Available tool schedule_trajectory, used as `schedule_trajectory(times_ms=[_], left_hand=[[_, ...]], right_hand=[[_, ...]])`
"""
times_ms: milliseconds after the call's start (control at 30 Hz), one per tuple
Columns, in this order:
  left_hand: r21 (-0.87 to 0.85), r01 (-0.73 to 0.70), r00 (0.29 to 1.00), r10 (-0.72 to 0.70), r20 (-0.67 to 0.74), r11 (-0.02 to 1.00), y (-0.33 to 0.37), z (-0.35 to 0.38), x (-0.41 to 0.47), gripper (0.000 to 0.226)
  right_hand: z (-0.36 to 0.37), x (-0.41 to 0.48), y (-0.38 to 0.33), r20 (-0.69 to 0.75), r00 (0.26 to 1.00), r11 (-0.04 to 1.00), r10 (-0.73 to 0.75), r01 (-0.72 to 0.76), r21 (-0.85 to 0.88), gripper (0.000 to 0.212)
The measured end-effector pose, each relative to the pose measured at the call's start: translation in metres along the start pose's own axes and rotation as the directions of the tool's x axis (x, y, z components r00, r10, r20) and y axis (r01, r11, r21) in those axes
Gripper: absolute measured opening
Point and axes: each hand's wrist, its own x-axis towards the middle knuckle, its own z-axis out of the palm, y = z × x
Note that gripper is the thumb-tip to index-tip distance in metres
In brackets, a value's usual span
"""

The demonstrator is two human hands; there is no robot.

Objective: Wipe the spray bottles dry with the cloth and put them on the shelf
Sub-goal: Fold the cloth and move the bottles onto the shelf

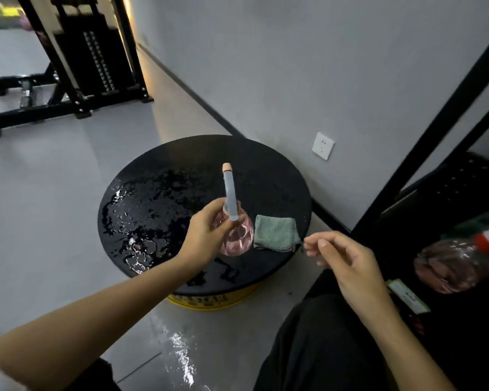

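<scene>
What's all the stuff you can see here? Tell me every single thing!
spray bottle: one, clear pink, held above the table
cloth: one, green, folded on the table, right of the spray bottle
table: one, round, black, wet, yellow base
socket: one, white, on the grey wall
shelf: one, black, far right
second bottle: one, pinkish, blurry, on the shelf
weight machine: one, black, far back left
left hand: grips the spray bottle's neck
right hand: loosely curled, empty, near the cloth

Cloth (275,233) on table (266,170); bottle (236,235) left.
</scene>
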Motion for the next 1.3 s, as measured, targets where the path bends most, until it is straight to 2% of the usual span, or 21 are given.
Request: schedule_trajectory(times_ms=[133, 367, 467, 567, 833, 967, 1300], left_hand=[[-0.039, -0.038, 0.991, 0.042, 0.125, 0.999, 0.033, 0.043, -0.004, 0.022], [-0.113, -0.206, 0.926, 0.231, 0.298, 0.972, 0.097, 0.114, -0.026, 0.023], [-0.155, -0.251, 0.895, 0.29, 0.34, 0.956, 0.118, 0.146, -0.033, 0.04], [-0.207, -0.241, 0.868, 0.306, 0.392, 0.948, 0.133, 0.18, -0.043, 0.029], [-0.238, -0.34, 0.786, 0.414, 0.46, 0.91, 0.166, 0.263, -0.061, 0.04], [-0.236, -0.333, 0.777, 0.408, 0.479, 0.913, 0.165, 0.302, -0.06, 0.04], [-0.208, -0.33, 0.781, 0.39, 0.488, 0.921, 0.153, 0.367, -0.054, 0.037]], right_hand=[[-0.044, -0.021, -0.006, -0.086, 0.996, 0.999, -0.003, -0.001, -0.041, 0.022], [-0.119, -0.061, -0.008, -0.251, 0.968, 0.997, 0.015, -0.034, -0.07, 0.022], [-0.149, -0.078, -0.004, -0.316, 0.948, 0.994, 0.042, -0.07, -0.079, 0.022], [-0.174, -0.093, -0.001, -0.376, 0.925, 0.992, 0.049, -0.088, -0.087, 0.024], [-0.225, -0.13, 0.012, -0.467, 0.883, 0.989, 0.054, -0.113, -0.1, 0.034], [-0.24, -0.143, 0.018, -0.489, 0.869, 0.989, 0.071, -0.126, -0.08, 0.036], [-0.254, -0.157, 0.03, -0.532, 0.837, 0.983, 0.129, -0.178, -0.043, 0.024]])
